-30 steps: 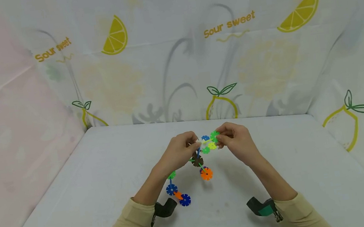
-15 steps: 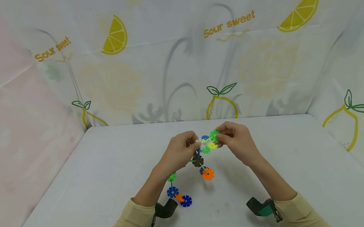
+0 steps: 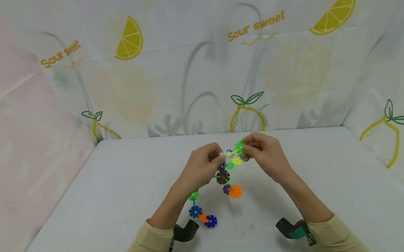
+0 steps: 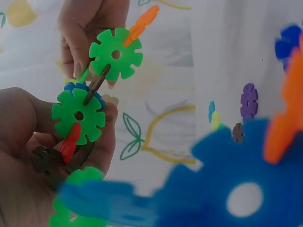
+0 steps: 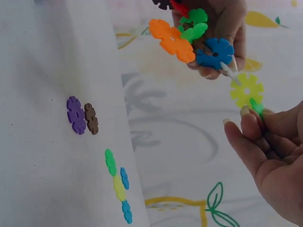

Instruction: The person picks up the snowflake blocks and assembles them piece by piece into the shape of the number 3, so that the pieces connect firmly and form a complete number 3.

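Observation:
Notched plastic snowflake discs are slotted together into a multicoloured chain. My left hand [image 3: 204, 165] pinches it near the white disc [image 5: 229, 72] and the blue disc [image 5: 215, 53]. My right hand [image 3: 268, 156] pinches a green disc [image 3: 240, 147] between thumb and fingertips; it joins a yellow disc [image 5: 246, 90] beside the white one. A brown disc [image 3: 223, 176] and an orange disc [image 3: 235, 191] hang below my left hand. Another stretch hangs under the left wrist, with a blue disc [image 3: 195, 212] and a dark blue disc [image 3: 211, 221]. My left hand hides part of the chain.
Loose discs lie on the white table [image 3: 136, 171] beyond the chain: a purple one [image 5: 75, 115], a brown one [image 5: 91, 118], a green one [image 5: 110, 162], a yellow one [image 5: 119, 188] and blue ones [image 5: 127, 212]. A lemon-printed curtain [image 3: 181, 74] stands behind.
Both hands and the hanging chain have shifted slightly right in the head view, whose background shifts a little too. The green disc in my right hand sits slightly higher. Both grips are kept.

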Demonstrator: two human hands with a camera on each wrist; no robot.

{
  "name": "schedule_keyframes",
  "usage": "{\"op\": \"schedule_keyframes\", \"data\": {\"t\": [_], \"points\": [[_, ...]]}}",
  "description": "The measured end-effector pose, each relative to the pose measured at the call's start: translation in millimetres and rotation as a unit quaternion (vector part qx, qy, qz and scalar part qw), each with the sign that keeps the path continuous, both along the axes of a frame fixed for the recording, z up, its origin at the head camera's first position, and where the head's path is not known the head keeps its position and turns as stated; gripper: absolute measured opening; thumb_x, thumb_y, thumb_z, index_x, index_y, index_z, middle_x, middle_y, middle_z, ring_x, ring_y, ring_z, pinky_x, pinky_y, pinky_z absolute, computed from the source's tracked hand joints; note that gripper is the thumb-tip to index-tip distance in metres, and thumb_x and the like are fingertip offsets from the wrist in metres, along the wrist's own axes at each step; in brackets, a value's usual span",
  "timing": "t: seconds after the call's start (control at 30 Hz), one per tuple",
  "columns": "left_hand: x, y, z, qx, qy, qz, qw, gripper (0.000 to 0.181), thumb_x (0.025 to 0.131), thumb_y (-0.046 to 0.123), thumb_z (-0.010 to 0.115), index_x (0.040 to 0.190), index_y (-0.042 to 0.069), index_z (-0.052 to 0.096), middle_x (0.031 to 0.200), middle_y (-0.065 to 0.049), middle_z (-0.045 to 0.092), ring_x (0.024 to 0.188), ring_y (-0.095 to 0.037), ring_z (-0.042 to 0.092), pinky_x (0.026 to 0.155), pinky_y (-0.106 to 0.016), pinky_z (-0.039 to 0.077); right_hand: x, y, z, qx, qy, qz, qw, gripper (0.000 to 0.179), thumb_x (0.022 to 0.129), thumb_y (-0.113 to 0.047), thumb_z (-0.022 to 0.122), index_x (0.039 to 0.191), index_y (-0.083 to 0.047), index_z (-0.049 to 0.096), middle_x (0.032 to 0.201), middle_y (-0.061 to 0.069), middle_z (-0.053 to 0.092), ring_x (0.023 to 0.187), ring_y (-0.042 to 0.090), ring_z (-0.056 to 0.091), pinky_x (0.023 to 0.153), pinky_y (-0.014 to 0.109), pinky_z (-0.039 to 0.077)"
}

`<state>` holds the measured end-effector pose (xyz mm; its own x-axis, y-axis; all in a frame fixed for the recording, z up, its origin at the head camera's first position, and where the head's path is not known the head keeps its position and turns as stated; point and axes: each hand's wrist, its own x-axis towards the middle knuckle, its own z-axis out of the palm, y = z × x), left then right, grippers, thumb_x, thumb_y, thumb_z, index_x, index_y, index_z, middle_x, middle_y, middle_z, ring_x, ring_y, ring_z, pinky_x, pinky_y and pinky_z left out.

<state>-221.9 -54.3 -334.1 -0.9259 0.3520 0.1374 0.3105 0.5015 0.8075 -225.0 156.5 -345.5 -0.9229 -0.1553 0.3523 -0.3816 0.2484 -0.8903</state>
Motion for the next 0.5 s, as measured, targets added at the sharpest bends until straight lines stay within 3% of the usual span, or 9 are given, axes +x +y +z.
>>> {"op": "schedule_keyframes", "data": {"t": [0.1, 0.2, 0.33, 0.5], "points": [[-0.1, -0.9, 1.5, 0.006, -0.01, -0.009, 0.9999, 0.012, 0.1, 0.021, 0.059, 0.091, 0.016, 0.062, 0.08, -0.002, 0.066, 0.061, -0.019, 0.056, 0.052, -0.03, 0.046, 0.4, 1.4, 2.3, -0.014, -0.013, 0.008, 0.9998, 0.014, 0.095, 0.0, 0.061, 0.108, 0.005, 0.064, 0.091, 0.024, 0.067, 0.07, 0.013, 0.067, 0.071, 0.027, 0.06], [-1.2, -2.5, 1.8, 0.011, -0.035, -0.023, 0.9991, 0.011, 0.1, 0.022, 0.059, 0.093, 0.015, 0.063, 0.085, -0.002, 0.068, 0.071, -0.016, 0.065, 0.066, -0.034, 0.056, 0.9, 2.1, 3.2, -0.015, -0.03, 0.008, 0.9994, 0.016, 0.096, -0.001, 0.061, 0.11, 0.006, 0.064, 0.09, 0.02, 0.067, 0.07, 0.013, 0.067, 0.071, 0.026, 0.06], [-3.6, -3.5, -0.1, 0.024, -0.077, -0.064, 0.9947, 0.014, 0.101, 0.022, 0.057, 0.096, 0.01, 0.062, 0.088, -0.005, 0.069, 0.077, -0.016, 0.07, 0.08, -0.039, 0.059, -0.2, 3.3, 1.9, -0.008, -0.046, 0.009, 0.9989, 0.018, 0.096, -0.002, 0.06, 0.113, 0.005, 0.065, 0.087, 0.015, 0.066, 0.069, 0.012, 0.067, 0.072, 0.026, 0.06], [-3.9, -4.5, -1.5, 0.023, -0.098, -0.094, 0.9905, 0.017, 0.101, 0.023, 0.057, 0.094, 0.008, 0.061, 0.085, -0.006, 0.068, 0.079, -0.028, 0.07, 0.075, -0.039, 0.058, -2.3, 4.7, 1.0, -0.019, -0.06, 0.036, 0.9974, 0.02, 0.098, -0.003, 0.058, 0.115, 0.006, 0.064, 0.084, 0.013, 0.065, 0.071, 0.012, 0.068, 0.074, 0.027, 0.06]]}}
